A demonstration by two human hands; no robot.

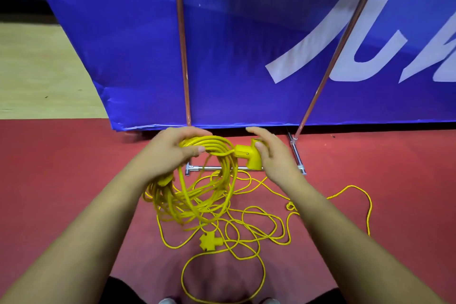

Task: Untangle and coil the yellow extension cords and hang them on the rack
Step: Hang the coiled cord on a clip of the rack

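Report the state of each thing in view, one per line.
left hand: grips the coiled cord at its top
right hand: pinches the plug head
coiled cord: looped, hanging from the hand
plug head: at the coil's top, unplugged
loose cord: tangled on the floor
three-way socket: lying on the floor, unheld

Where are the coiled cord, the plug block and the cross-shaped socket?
coiled cord (215, 142), head view: top of the loops
plug block (247, 155), head view: its yellow body
cross-shaped socket (206, 242), head view: its centre
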